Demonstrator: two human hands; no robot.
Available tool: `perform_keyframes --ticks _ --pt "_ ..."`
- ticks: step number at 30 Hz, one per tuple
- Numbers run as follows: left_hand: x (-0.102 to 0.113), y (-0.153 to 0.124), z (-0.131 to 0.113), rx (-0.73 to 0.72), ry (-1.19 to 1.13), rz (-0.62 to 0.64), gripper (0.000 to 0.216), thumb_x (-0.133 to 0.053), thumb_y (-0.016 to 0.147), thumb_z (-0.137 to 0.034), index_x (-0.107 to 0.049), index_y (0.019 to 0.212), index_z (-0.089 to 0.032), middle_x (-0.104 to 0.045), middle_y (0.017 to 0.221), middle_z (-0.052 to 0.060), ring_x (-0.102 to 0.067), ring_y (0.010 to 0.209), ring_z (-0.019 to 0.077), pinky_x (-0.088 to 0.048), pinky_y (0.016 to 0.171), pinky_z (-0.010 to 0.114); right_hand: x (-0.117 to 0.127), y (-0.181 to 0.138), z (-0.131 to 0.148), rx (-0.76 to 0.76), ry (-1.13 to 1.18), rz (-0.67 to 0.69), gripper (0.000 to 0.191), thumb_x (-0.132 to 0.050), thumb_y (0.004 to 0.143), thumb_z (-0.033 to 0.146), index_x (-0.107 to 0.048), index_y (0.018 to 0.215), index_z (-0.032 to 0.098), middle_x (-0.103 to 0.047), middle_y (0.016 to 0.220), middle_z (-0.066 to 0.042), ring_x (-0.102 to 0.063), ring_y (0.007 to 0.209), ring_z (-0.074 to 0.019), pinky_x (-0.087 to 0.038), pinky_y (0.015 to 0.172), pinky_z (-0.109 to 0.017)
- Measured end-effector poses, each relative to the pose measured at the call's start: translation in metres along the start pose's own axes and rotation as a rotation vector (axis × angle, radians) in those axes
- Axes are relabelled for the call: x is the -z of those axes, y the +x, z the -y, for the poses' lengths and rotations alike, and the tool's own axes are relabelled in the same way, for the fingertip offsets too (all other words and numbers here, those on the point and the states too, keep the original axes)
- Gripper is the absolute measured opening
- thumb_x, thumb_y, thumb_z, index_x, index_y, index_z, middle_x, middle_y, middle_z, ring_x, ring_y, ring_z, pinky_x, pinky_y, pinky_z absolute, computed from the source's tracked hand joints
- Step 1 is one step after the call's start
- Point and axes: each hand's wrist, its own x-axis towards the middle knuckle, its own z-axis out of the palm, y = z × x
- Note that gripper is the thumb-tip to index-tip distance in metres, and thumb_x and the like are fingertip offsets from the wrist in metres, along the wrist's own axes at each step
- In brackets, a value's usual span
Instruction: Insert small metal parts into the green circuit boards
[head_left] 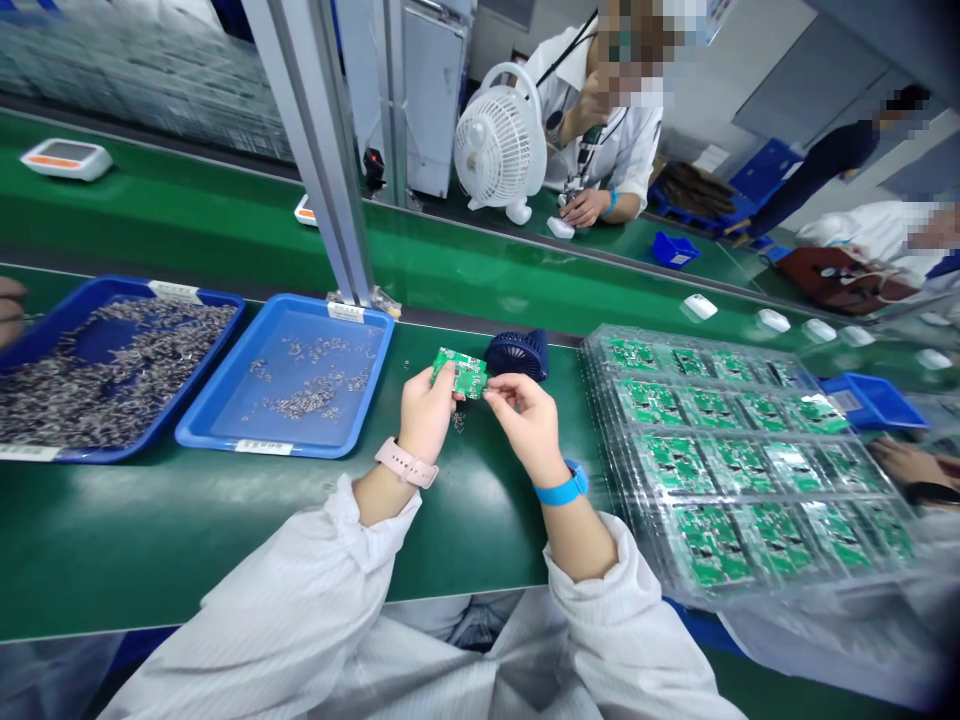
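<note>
A green circuit board (pixel 470 376) is held above the table in front of me. My left hand (pixel 427 410) grips its left side, thumb on the top face. At the board's right edge, my right hand (pixel 527 418) has thumb and forefinger pinched together; whatever is between them is too small to make out. Just below the board lies a little heap of small metal parts (pixel 458 421). Behind it stands a dark blue fan (pixel 517 352). To the left, a blue tray (pixel 262 436) contains scattered small metal parts.
A fuller blue tray (pixel 161 430) of metal parts sits at far left, with another person's fingers (pixel 9 310) beside it. Stacked clear plastic trays (pixel 611 480) of circuit boards stand at right. A metal post (pixel 319 150) rises behind the trays. Across the green conveyor (pixel 450 255), a person works near a white fan (pixel 499 145).
</note>
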Motion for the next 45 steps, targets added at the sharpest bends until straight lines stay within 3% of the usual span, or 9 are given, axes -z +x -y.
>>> perform_keyframes --ticks 5,14,25,45 --pt "0.000 -0.002 -0.005 0.007 0.043 -0.016 0.036 -0.057 0.086 -0.038 -0.051 0.055 -0.019 -0.052 0.046 -0.002 -0.049 0.045 0.0104 -0.036 0.047 0.022 0.002 0.001 0.003 0.142 -0.122 0.005 0.010 -0.061 0.085 0.022 -0.072 0.085 0.022 -0.071 0.088 -0.004 -0.063 0.078 -0.0165 -0.051 0.068 -0.029" --pt "0.000 -0.004 -0.008 -0.022 0.099 -0.016 0.033 -0.057 0.086 -0.037 -0.055 0.059 -0.019 -0.054 0.047 -0.002 -0.053 0.048 0.0129 -0.038 0.051 0.024 0.004 0.000 0.001 0.414 -0.394 0.047 0.017 -0.052 0.092 0.018 -0.069 0.092 0.024 -0.068 0.093 -0.005 -0.063 0.091 -0.0192 -0.051 0.086 -0.038" --pt "-0.001 -0.004 -0.004 -0.035 0.151 -0.003 0.031 -0.055 0.087 -0.038 -0.058 0.063 -0.019 -0.057 0.049 -0.001 -0.048 0.041 0.0117 -0.035 0.045 0.024 0.009 0.001 0.001 0.523 -0.536 0.085 0.019 -0.049 0.093 0.015 -0.067 0.095 0.023 -0.068 0.094 -0.007 -0.060 0.092 -0.0213 -0.050 0.085 -0.039" --pt "0.000 -0.004 -0.001 -0.091 0.297 0.045 0.041 -0.047 0.090 -0.043 -0.052 0.059 -0.018 -0.056 0.052 -0.001 -0.049 0.048 0.0121 -0.036 0.055 0.025 0.013 0.002 0.007 0.487 -0.546 0.147 0.016 -0.051 0.089 0.010 -0.063 0.086 0.020 -0.067 0.086 -0.005 -0.059 0.084 -0.0191 -0.049 0.081 -0.035"
